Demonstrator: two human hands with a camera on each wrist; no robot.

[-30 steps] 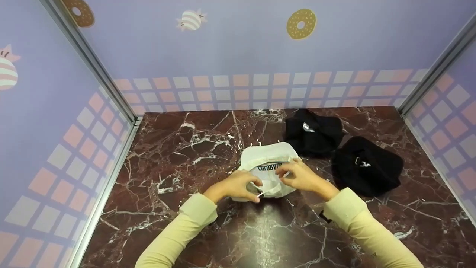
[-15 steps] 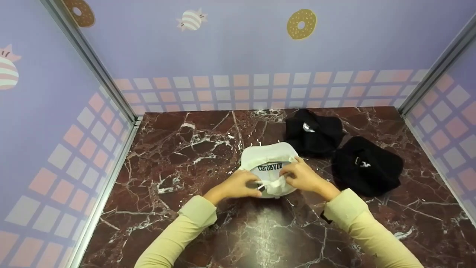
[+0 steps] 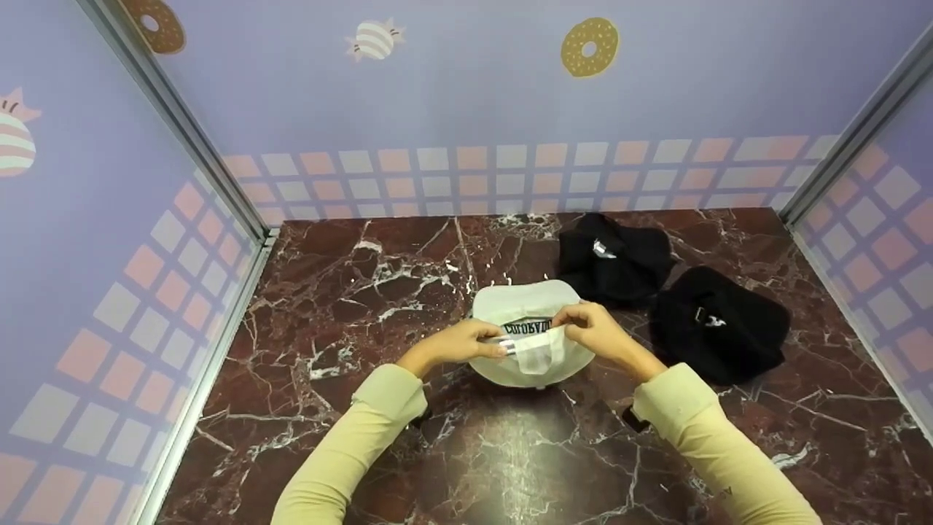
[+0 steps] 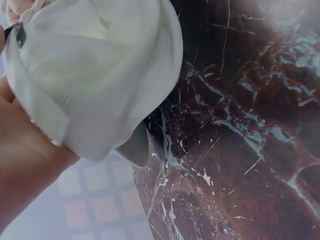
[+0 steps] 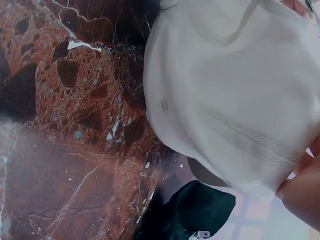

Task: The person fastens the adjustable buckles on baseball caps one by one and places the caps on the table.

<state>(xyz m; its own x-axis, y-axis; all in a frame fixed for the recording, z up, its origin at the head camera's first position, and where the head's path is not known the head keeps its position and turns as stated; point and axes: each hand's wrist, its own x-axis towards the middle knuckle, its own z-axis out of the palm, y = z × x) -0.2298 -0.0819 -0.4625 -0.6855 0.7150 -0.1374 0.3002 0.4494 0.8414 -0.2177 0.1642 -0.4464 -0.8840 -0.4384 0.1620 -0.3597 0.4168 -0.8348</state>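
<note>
A white baseball cap (image 3: 536,368) sits on the dark red marbled table, its brim pointing away and the dark COLORADO lettering upside down. My left hand (image 3: 455,343) pinches the cap's back strap at the metal buckle (image 4: 20,36), left of the back opening. From the opposite side my right hand (image 3: 594,332) pinches the cap at the strap by the right edge of the opening. In the left wrist view a loose strap end (image 4: 50,117) hangs beside the left hand. Cap fabric (image 5: 235,100) fills much of the right wrist view and hides most of the right fingers.
Two black caps lie to the right: one black cap (image 3: 619,266) farther back, another black cap (image 3: 718,328) nearer, beside the right forearm. Purple patterned walls (image 3: 466,95) close in the marbled table (image 3: 350,292) at the back and both sides.
Both hands have moved slightly away from the person, lifting the strap across the back opening. The strap and crown back, earlier crumpled between the hands, now stand straighter. The black caps have not moved.
</note>
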